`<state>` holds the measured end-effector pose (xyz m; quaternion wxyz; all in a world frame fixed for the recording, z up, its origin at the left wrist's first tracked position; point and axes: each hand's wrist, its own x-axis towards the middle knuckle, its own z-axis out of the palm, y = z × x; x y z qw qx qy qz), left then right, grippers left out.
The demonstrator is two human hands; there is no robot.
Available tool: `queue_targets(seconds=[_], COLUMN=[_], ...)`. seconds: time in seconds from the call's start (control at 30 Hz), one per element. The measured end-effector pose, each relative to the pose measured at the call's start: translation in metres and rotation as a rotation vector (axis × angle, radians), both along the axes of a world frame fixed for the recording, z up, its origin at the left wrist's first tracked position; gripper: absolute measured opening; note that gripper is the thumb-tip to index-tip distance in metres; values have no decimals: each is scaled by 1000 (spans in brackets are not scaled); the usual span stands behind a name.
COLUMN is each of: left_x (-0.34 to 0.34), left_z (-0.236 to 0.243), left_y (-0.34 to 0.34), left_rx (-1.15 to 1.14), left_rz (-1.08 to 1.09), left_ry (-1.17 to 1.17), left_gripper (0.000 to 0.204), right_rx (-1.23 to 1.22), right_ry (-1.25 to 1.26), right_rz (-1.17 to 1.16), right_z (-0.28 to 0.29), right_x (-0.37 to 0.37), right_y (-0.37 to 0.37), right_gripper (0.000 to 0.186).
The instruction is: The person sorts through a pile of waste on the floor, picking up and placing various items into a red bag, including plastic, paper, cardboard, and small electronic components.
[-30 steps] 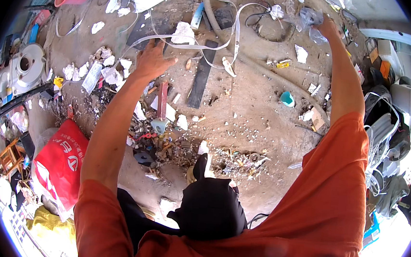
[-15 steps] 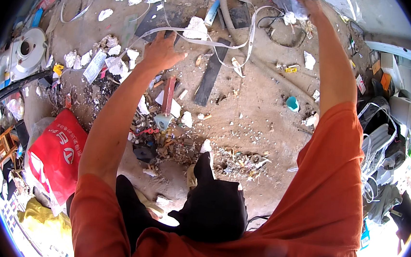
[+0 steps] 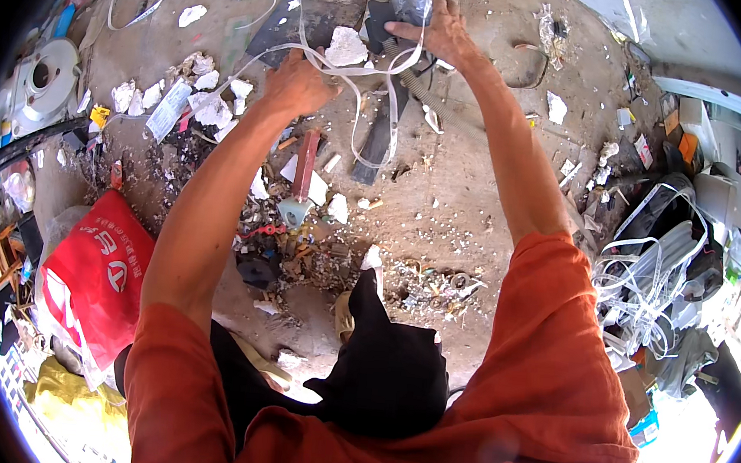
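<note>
My left hand [image 3: 299, 87] is low over the littered ground, fingers curled at a thin white strap [image 3: 270, 49] that loops between my hands. Ahead and to the right, my right hand [image 3: 442, 37] grips a crumpled clear plastic bag [image 3: 411, 1]. A dark flat piece [image 3: 376, 25] lies against its thumb; whether the thumb holds it is unclear. Between the hands sits a white foam chunk [image 3: 347, 47], and nearer lies a dark strip [image 3: 372, 149]. A red-brown bar [image 3: 304, 165] lies below my left hand.
A red bag [image 3: 103, 258] stands at my left. Farther left is a grey round-holed housing [image 3: 47, 88]. Tangled white straps [image 3: 644, 292] and scrap pile up on the right. A ribbed hose [image 3: 421, 92] and foam bits [image 3: 210, 113] lie on the floor.
My right hand has swung left and nearer with the plastic, bringing the strap's loop along. The hose's upper part has shifted left. My left hand has moved slightly, its fingers more curled.
</note>
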<state>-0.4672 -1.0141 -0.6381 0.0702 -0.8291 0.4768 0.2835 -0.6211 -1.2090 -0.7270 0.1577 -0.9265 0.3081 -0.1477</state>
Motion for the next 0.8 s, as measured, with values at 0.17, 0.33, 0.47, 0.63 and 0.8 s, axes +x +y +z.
queue_targets(seconds=[0.17,0.33,0.47,0.63,0.8], left_x=[7,10,35,58,56], left_z=[-10,-19,-22,-47,-58], left_y=[12,8,16,24,-13], left_rx=[-106,-132,-120,-235,-320], left_rz=[-5,-33,-9,-125,61], left_ry=[-10,-51,-18,-45,121], left_gripper=[68,63,57,51,44], right_rx=[-75,41,264,505,621], right_ry=[-44,-272,-385,-345,-269], right_rz=[-48,-209,-262,-582,-771], right_z=[15,-18,-49,38,56], right_x=[14,41,53,-50,-168], right_y=[59,45,33,-4,-45], right_gripper=[96,59,47,40,47])
